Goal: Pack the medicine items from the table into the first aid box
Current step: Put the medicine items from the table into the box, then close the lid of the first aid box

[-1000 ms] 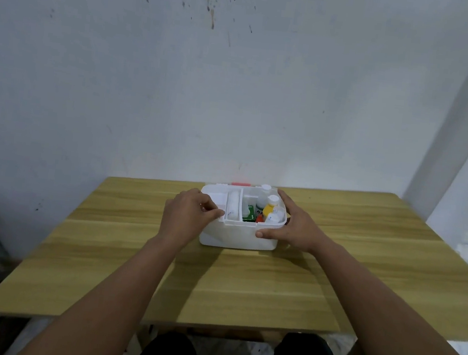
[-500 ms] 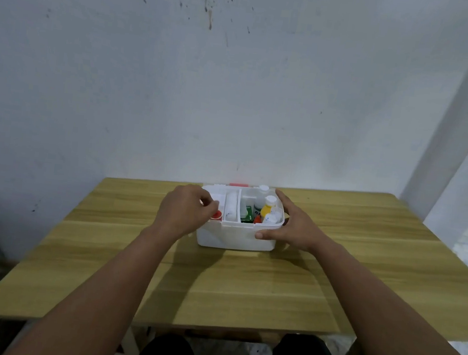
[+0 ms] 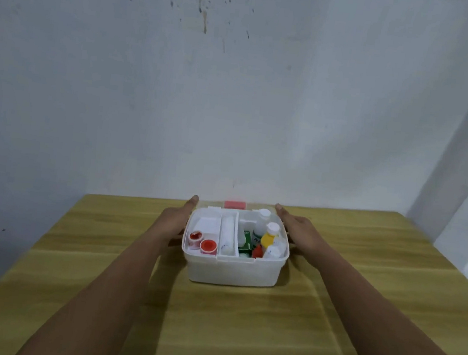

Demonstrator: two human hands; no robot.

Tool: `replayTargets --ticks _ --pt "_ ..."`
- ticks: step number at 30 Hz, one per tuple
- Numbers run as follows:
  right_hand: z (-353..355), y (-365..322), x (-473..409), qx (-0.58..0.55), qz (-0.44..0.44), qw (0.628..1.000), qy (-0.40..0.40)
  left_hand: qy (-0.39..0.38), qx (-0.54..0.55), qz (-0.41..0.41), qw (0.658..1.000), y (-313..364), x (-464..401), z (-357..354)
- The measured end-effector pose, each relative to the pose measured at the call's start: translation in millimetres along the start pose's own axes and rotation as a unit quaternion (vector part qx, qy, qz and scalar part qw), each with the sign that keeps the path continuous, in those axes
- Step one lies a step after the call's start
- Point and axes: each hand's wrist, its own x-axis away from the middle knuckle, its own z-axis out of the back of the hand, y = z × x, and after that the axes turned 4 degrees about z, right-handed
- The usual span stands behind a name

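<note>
The white first aid box (image 3: 233,273) stands open on the wooden table (image 3: 223,336). Its tray holds two red-capped jars (image 3: 202,242) at the left, a white roll (image 3: 227,235) in the middle slot, and white, yellow and red bottles (image 3: 268,239) with a green packet at the right. The clear lid with a red latch (image 3: 234,205) lies folded back behind the box. My left hand (image 3: 173,223) lies flat along the box's left side. My right hand (image 3: 297,234) lies along the right side. Both sets of fingertips reach the lid's back corners.
A stained white wall rises just behind the table's far edge. A white pillar (image 3: 464,145) stands at the back right. The tabletop around the box shows bare wood, and its near edge is out of view.
My left hand left the tray's left compartment and slid along the box's left side. My right hand shifted from the front right corner to the back. The red-capped jars now show.
</note>
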Motion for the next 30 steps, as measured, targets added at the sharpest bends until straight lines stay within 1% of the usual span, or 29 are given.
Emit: replayTargets --ticks 5,10,14,17,20,23,26,28,30 --pt "-7 -4 -35 -0.013 -0.067 0.998 0.003 -0.011 -0.031 0.008 0.999 15 -26 -10" --pt "-4 -12 -46 0.004 -0.06 0.998 0.014 -0.01 -0.05 0.006 0.999 22 -37 -7" --pt "-2 -28 -46 -0.017 -0.017 0.999 0.027 -0.011 -0.047 -0.024 0.999 39 -30 -1" --pt "0 -46 -36 -0.052 0.018 0.997 0.053 -0.01 -0.041 -0.07 0.997 56 -12 -2" --pt "2 -59 -16 -0.05 0.057 0.993 0.085 0.0 -0.025 -0.102 0.994 62 6 -1" --pt "1 -64 11 -0.033 0.126 0.986 0.103 0.011 -0.014 -0.129 0.991 61 28 0" --pt "0 -60 36 -0.043 0.189 0.976 0.094 0.021 -0.018 -0.166 0.986 54 51 1" --pt "0 -56 53 -0.056 0.213 0.971 0.09 0.028 -0.011 -0.173 0.984 43 64 1" --pt "-1 -49 68 -0.052 0.225 0.968 0.099 0.051 -0.014 -0.177 0.983 29 76 3"
